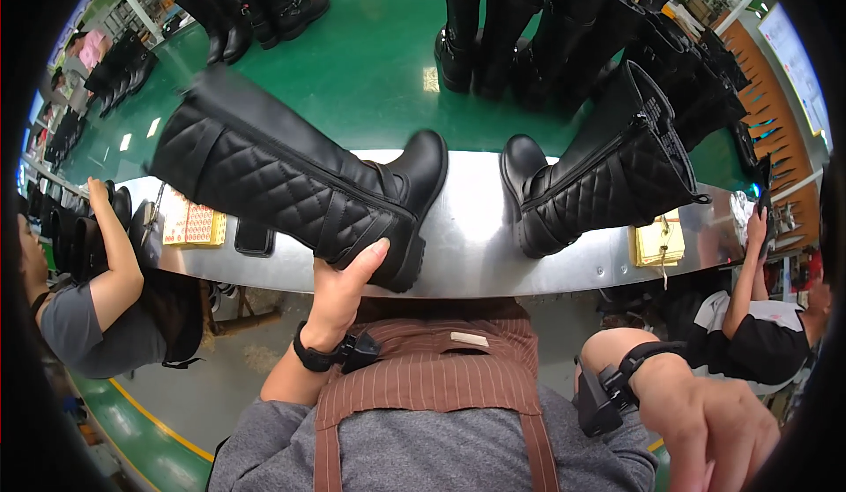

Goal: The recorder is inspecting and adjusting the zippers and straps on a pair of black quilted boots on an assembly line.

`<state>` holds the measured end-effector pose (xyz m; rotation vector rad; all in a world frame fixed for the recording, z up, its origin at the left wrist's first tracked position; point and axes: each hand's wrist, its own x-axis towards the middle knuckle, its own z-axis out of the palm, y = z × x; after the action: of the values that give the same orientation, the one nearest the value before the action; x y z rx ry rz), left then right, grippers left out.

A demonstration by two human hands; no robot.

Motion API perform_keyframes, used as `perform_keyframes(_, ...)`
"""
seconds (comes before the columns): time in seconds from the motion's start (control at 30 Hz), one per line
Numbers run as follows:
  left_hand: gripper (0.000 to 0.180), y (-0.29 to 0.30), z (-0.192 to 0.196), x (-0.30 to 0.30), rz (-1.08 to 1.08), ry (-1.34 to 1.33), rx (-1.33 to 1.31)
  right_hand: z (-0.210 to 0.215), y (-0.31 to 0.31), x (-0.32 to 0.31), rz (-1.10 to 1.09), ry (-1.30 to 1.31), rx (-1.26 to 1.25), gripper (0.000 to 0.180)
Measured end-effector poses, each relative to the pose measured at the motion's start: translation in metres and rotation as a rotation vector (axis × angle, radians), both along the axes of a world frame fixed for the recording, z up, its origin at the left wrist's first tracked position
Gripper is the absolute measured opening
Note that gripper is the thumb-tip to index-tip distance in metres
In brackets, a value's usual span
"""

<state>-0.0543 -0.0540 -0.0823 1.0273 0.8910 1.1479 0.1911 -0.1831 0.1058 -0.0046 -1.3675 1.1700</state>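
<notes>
My left hand (pixel 345 285) is closed around the ankle and heel of a tall black boot (pixel 291 175), its thumb on the heel side. The boot lies tilted above the metal table edge, shaft to the upper left and toe to the right. Quilted panels, straps and a long zip show on its side. A matching black boot (pixel 608 175) rests on the metal strip to the right, shaft opening toward the right, with no hand on it. My right hand (pixel 718 426) is raised at the lower right, away from the boots. Its fingers are bent and together, tips hidden by the frame edge.
The table has a green top (pixel 379 60) and a metal front strip (pixel 476 254). Several black boots (pixel 546 33) stand at the back right, more (pixel 251 7) at the back left. Yellow paper stacks (pixel 659 243) and a dark phone (pixel 255 238) lie on the strip. People work on both sides.
</notes>
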Motion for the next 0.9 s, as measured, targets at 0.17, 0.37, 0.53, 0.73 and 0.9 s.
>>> perform_keyframes(0.17, 0.047, 0.002, 0.009, -0.021, -0.235, 0.099, -0.260, -0.029, -0.003, 0.021, -0.415, 0.211, 0.204, 0.016)
perform_keyframes(0.37, 0.046, 0.028, -0.010, -0.004, -0.180, 0.202, -0.144, -0.105, 0.004, 0.090, -1.006, 0.461, -0.026, 0.008)
perform_keyframes(0.53, 0.041, 0.049, -0.050, 0.044, -0.029, 0.160, 0.069, -0.229, 0.088, 0.139, -1.488, -0.659, -0.274, 0.030)
perform_keyframes(0.73, 0.056, 0.033, -0.080, 0.095, 0.031, 0.425, 0.348, -0.294, 0.130, 0.091, -1.066, -1.105, -0.728, 0.049)
perform_keyframes(0.9, 0.049, 0.026, -0.079, 0.089, -0.080, 0.750, 0.637, -0.254, 0.129, 0.035, -0.949, -0.404, -0.924, 0.061)
